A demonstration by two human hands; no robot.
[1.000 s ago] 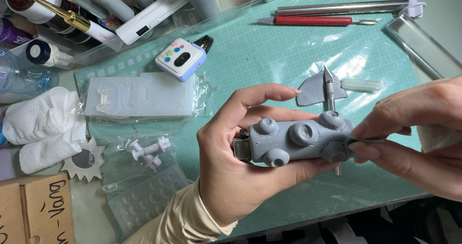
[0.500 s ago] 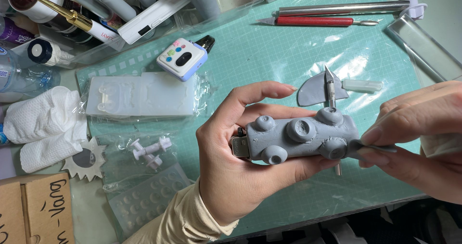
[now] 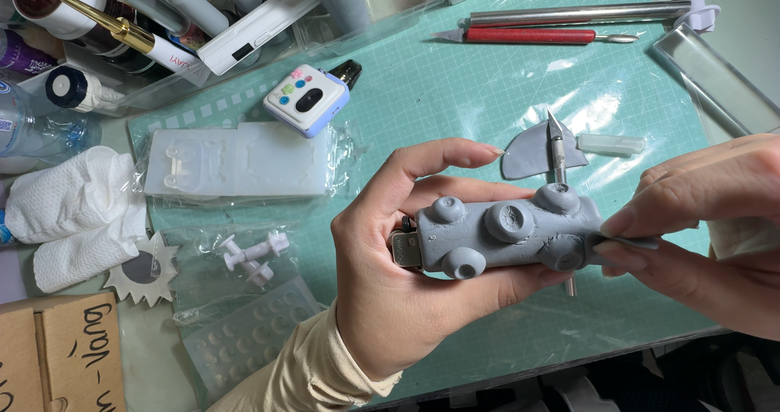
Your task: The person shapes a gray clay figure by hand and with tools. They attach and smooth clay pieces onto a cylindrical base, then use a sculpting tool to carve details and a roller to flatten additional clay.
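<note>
**Q:** What is being held, and how?

**A:** A grey clay-covered model [image 3: 508, 235], studded with round knobs, is cradled in the left hand [image 3: 398, 290]. The palm is cupped beneath it, the thumb is laid along the near side and the index finger is arched clear over the top, so the hand is closed only loosely. A metal end [image 3: 405, 249] is left bare of clay on the palm side. Held this way, the knobbed face appears to be kept turned upward and open to view.

**Q:** And the right hand?

**A:** The far end of the model is pinched by the right hand [image 3: 715, 233], thumb and fingers brought together against the clay. A thin dark sliver is seen between the fingertips; whether it is a tool cannot be told.

**Q:** What lies behind the grip?

**A:** Just beyond the model, a craft knife [image 3: 557, 145] is laid across a flat grey clay wedge [image 3: 528, 153], with a clear blade cap [image 3: 611, 144] beside it. All rest on a green cutting mat [image 3: 439, 95], seemingly kept close for reach.

**Q:** And off to the wrist side?

**A:** A translucent mould [image 3: 236, 164] in plastic wrap, small white pegs [image 3: 256, 253], a dimpled tray [image 3: 248, 335], a pastel handheld device [image 3: 307, 99] and crumpled tissue [image 3: 73, 209] are set well apart from the hands. A red-handled tool [image 3: 528, 36] and a metal rod [image 3: 581, 13] are laid at the mat's far edge.
</note>
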